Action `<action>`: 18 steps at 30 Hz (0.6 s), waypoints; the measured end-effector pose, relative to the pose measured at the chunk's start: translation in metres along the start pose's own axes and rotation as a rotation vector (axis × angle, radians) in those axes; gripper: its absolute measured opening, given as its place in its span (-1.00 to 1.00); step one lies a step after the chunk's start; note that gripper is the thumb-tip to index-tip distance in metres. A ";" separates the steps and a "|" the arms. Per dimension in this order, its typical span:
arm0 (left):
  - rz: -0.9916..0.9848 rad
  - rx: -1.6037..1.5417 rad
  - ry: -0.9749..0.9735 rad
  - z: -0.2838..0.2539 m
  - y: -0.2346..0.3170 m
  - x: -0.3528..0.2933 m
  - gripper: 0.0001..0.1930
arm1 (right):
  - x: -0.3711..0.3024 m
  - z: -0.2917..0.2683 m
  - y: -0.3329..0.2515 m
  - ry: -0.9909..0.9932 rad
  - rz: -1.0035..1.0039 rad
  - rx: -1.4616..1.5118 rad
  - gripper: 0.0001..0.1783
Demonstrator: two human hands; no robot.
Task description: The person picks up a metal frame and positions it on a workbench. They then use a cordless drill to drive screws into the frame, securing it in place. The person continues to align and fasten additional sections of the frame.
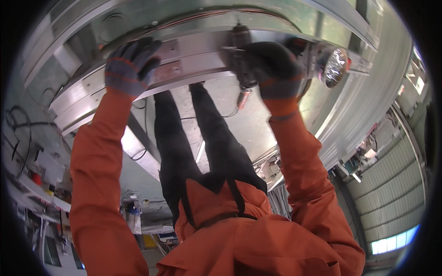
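My left hand [131, 64], in a dark grey glove with orange trim, presses flat on a metal bracket plate [168, 62] bolted to a long curved silver frame [87, 89]. Gloved in black, my right hand [272, 69] is closed around a dark power driver [241, 57]. The tool's tip stands against the frame just right of the bracket. Both orange sleeves reach up from the lower edge. My black trouser legs [193, 138] show between the arms.
A shiny silver foil-like part [335, 66] sits on the frame right of my right hand. A grey concrete floor [248, 119] lies beyond my legs. Benches with cables and boxes [37, 175] crowd the left side. A corrugated wall with windows [396, 193] curves at the right.
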State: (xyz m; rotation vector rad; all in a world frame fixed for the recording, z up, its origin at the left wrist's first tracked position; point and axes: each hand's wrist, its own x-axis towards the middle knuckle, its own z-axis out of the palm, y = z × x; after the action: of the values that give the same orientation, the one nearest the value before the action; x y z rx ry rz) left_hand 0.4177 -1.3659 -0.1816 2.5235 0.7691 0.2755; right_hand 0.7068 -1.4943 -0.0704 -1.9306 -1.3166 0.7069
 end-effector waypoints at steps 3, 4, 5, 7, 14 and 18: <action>0.002 -0.015 0.024 -0.001 0.000 0.000 -0.57 | 0.012 0.073 0.000 -0.067 -0.119 -0.014 -0.87; -0.008 -0.013 0.030 -0.001 0.001 -0.002 -0.57 | 0.014 0.086 0.005 -0.043 -0.243 -0.094 -0.84; -0.015 -0.011 0.036 -0.002 0.001 -0.002 -0.56 | 0.014 0.094 0.007 -0.052 -0.211 -0.085 -0.86; -0.032 -0.012 0.039 -0.002 0.002 -0.004 -0.56 | 0.014 0.104 0.008 -0.072 -0.147 -0.071 -0.89; -0.053 0.026 0.032 0.001 0.002 -0.004 -0.57 | 0.013 0.111 -0.002 -0.133 -0.185 -0.139 -0.87; -0.039 0.018 0.033 0.003 0.002 -0.004 -0.58 | 0.007 0.123 -0.001 -0.448 0.065 -0.503 -0.63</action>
State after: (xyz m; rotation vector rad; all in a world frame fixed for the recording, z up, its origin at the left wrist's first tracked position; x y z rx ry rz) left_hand 0.4164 -1.3704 -0.1835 2.5234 0.8359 0.2992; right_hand 0.6164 -1.4592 -0.1462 -2.3013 -1.8503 0.9477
